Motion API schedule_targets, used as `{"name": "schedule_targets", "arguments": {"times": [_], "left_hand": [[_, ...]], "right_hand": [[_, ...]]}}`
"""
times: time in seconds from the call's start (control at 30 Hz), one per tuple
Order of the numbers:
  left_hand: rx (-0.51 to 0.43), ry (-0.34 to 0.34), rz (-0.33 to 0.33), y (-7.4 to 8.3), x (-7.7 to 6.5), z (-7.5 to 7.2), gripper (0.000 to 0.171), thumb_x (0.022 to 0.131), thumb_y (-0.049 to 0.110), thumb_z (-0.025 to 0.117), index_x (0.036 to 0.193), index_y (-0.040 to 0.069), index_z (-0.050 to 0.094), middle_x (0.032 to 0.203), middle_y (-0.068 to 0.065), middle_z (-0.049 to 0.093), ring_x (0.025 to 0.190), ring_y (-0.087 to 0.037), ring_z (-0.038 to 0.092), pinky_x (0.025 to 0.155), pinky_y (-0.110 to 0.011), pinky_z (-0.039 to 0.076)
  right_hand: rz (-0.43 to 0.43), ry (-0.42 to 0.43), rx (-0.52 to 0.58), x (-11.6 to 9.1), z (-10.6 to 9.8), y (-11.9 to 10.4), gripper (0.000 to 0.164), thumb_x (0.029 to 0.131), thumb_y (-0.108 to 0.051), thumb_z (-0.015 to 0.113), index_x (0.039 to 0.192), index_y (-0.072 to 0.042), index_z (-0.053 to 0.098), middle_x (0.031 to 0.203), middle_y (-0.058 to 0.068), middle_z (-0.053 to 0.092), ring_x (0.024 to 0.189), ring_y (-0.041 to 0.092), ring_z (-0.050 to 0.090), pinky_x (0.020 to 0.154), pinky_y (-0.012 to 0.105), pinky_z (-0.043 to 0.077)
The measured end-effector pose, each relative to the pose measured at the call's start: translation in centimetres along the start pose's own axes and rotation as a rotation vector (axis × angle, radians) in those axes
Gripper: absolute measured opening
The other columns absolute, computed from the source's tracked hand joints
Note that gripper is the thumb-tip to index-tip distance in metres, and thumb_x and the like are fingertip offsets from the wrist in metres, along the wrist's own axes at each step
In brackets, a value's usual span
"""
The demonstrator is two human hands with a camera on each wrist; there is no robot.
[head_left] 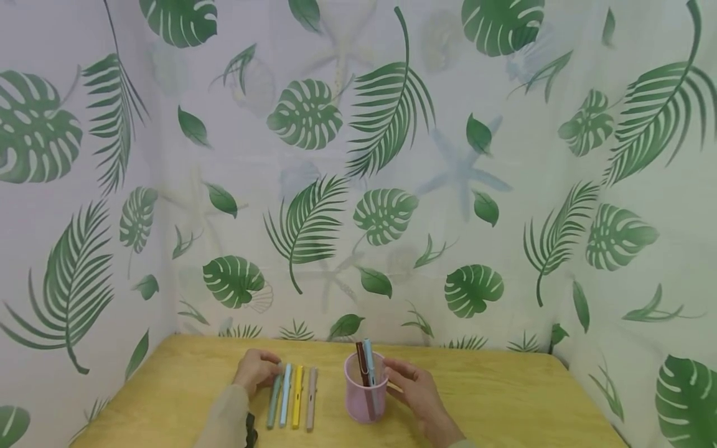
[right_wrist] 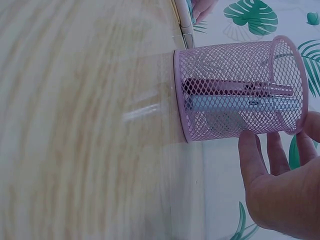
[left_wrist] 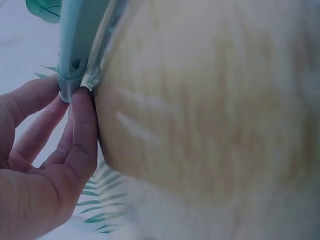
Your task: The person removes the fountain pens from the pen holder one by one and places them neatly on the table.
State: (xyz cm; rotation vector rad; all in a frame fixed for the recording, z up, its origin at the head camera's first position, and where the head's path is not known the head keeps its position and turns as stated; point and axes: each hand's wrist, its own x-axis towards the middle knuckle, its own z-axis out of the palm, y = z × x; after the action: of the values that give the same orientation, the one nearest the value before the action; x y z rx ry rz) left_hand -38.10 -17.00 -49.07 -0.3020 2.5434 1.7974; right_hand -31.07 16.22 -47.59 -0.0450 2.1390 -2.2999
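My left hand (head_left: 259, 371) pinches the far end of a teal green pen (head_left: 274, 401) between thumb and fingertips. It is the leftmost in a row of pens on the table; beside it lie a light blue pen (head_left: 285, 395), a yellow pen (head_left: 297, 397) and a greyish pink pen (head_left: 311, 399). A pink mesh pen holder (right_wrist: 225, 55) stands upright to their right, with a dark red pen (head_left: 363, 361) and another light blue pen (head_left: 368, 354) inside. Against its right side and rim, my right hand (head_left: 417, 395) rests its loosely bent fingertips.
The wooden table (head_left: 173, 386) ends at a back wall of white cloth (head_left: 336, 292) printed with green leaves. Similar cloth hangs at the left and right. A dark band (head_left: 251, 429) sits at my left wrist.
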Motion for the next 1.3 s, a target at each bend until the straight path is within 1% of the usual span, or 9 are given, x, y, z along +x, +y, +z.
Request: {"name": "schedule_targets", "arguments": {"times": [0.13,0.37,0.53,0.7,0.87,1.1,1.3], "left_hand": [[0.011,0.013,-0.011,-0.13,-0.01,0.15,0.023,0.079,-0.009,0.068,0.102,-0.01,0.065,0.089,-0.014,0.066,0.07,-0.017,0.061,0.061,-0.028,0.056],[0.053,0.027,0.016,-0.1,-0.18,0.46,0.018,0.078,-0.01,0.069,0.095,-0.009,0.066,0.086,-0.014,0.065,0.07,-0.017,0.062,0.06,-0.029,0.056],[0.077,0.045,-0.005,0.0,0.11,0.55,0.017,0.077,-0.008,0.07,0.094,-0.006,0.069,0.083,-0.011,0.065,0.067,-0.015,0.06,0.057,-0.025,0.054],[0.073,0.046,-0.007,-0.09,0.32,0.43,0.019,0.077,-0.009,0.069,0.096,-0.006,0.069,0.081,-0.01,0.065,0.064,-0.013,0.057,0.055,-0.023,0.052],[0.064,0.037,-0.016,-0.06,0.18,0.3,0.019,0.078,-0.008,0.069,0.098,-0.007,0.069,0.078,-0.008,0.064,0.061,-0.011,0.054,0.053,-0.022,0.05],[0.061,0.027,-0.05,-0.05,0.2,0.18,0.021,0.079,-0.008,0.068,0.1,-0.006,0.069,0.074,-0.006,0.063,0.057,-0.009,0.053,0.05,-0.02,0.049],[0.076,0.02,-0.071,-0.03,0.12,-0.03,0.022,0.08,-0.007,0.068,0.103,-0.005,0.069,0.074,-0.005,0.062,0.058,-0.008,0.053,0.051,-0.02,0.05]], "right_hand": [[0.006,0.001,0.006,-0.1,-0.01,0.15,0.043,0.092,-0.017,0.068,0.127,0.006,0.059,0.129,0.02,0.062,0.109,0.024,0.065,0.095,0.042,0.053],[0.008,0.003,0.009,-0.17,-0.07,0.32,0.041,0.093,-0.015,0.066,0.127,0.006,0.059,0.13,0.022,0.061,0.112,0.027,0.064,0.096,0.043,0.053],[0.008,0.006,0.014,-0.05,-0.19,0.3,0.04,0.094,-0.015,0.066,0.127,0.007,0.059,0.127,0.019,0.063,0.11,0.025,0.065,0.096,0.044,0.053],[0.003,0.0,0.015,0.09,-0.26,0.24,0.041,0.093,-0.016,0.067,0.126,0.007,0.06,0.126,0.018,0.064,0.107,0.021,0.065,0.095,0.042,0.054],[-0.004,-0.008,0.013,0.01,-0.28,0.23,0.041,0.093,-0.016,0.068,0.126,0.006,0.06,0.126,0.019,0.064,0.107,0.022,0.066,0.094,0.041,0.054],[0.005,-0.009,0.02,0.04,-0.31,0.28,0.04,0.093,-0.016,0.067,0.126,0.006,0.06,0.125,0.018,0.065,0.105,0.02,0.066,0.094,0.041,0.054],[0.004,-0.019,0.015,0.14,-0.4,0.41,0.04,0.094,-0.015,0.066,0.126,0.007,0.06,0.123,0.017,0.066,0.104,0.02,0.066,0.094,0.042,0.054]]}}
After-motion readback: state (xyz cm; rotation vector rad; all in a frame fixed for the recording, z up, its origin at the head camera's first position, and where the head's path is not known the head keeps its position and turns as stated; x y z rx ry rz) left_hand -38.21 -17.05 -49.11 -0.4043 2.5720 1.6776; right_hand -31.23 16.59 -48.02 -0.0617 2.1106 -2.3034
